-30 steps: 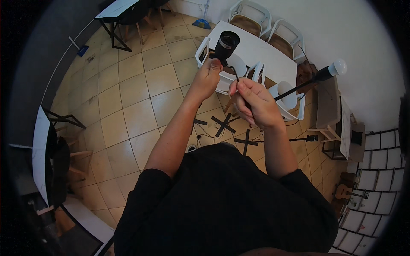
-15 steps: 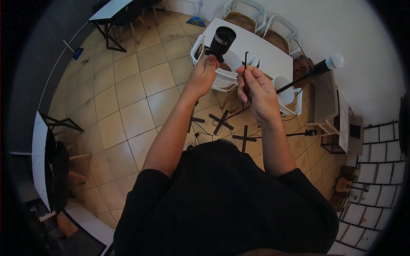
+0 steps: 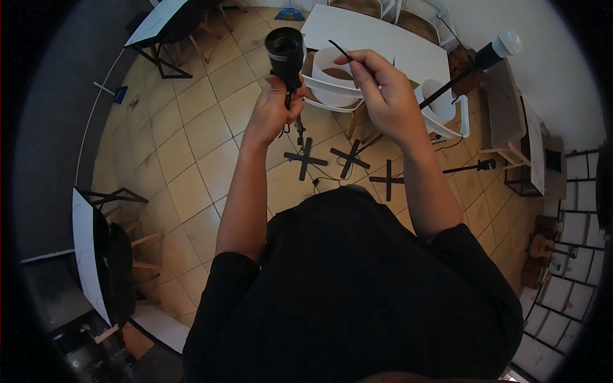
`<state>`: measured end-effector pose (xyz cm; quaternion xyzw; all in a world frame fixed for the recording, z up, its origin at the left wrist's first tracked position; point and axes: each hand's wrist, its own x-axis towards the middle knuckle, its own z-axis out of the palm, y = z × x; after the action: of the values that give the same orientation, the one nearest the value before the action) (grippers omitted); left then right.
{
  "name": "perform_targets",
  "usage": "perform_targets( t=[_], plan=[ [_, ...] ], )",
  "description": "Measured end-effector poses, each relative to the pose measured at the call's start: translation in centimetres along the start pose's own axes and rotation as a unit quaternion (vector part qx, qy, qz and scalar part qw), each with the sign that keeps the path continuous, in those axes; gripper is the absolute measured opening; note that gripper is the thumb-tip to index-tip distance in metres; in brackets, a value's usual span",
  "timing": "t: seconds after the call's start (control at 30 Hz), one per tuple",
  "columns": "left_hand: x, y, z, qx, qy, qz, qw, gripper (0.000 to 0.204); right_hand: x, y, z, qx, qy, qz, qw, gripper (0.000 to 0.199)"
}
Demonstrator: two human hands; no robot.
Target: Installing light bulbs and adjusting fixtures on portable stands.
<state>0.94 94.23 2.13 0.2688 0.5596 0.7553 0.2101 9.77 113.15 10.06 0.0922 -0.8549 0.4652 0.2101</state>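
Both hands have risen since before: left hand (image 3: pixel 271 112) fingers grip the black cylindrical lamp socket (image 3: pixel 285 52) upright; right hand (image 3: pixel 383 96) fingers pinch a thin black cable tie (image 3: pixel 340 50) above the white tabletop (image 3: pixel 383 38)

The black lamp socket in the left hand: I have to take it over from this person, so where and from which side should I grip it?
Probably the bare upper barrel of the black lamp socket, just under its open mouth, coming from the side away from the person. The left hand wraps the lower end, and the socket stands upright, so only the top is free.
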Motion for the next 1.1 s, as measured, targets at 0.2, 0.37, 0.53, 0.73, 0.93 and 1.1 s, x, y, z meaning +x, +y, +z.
perform_targets(
  t=[0.2, 0.37, 0.53, 0.73, 0.93, 1.1],
  plan=[
    [0.2, 1.3, -2.1, -0.062, -0.068, -0.052, 0.994, 0.068, 0.2, 0.1, 0.0, 0.005, -0.013, 0.018, 1.000, 0.019],
    [1.6, 1.8, -2.3, -0.076, -0.108, -0.077, 0.988, 0.055, 1.1, 0.1, 0.4, -0.036, 0.076, -0.094, 0.992, 0.014],
    [2.2, 2.4, -1.2, -0.087, -0.120, -0.107, 0.983, 0.022, 1.2, -0.4, -0.4, -0.043, 0.055, -0.095, 0.993, 0.017],
    [2.8, 3.1, -0.2, -0.086, -0.121, -0.112, 0.983, 0.023, 1.4, -0.4, -0.6, -0.099, 0.066, -0.118, 0.986, 0.019],
    [3.5, 3.4, 0.1, -0.060, -0.138, -0.106, 0.983, 0.026, 1.5, 0.6, -0.6, -0.123, 0.069, -0.128, 0.982, 0.019],
    [3.9, 3.1, -0.1, -0.041, -0.136, -0.101, 0.985, 0.027, 1.5, 0.6, -0.8, -0.146, 0.087, -0.150, 0.974, 0.019]
  ],
)
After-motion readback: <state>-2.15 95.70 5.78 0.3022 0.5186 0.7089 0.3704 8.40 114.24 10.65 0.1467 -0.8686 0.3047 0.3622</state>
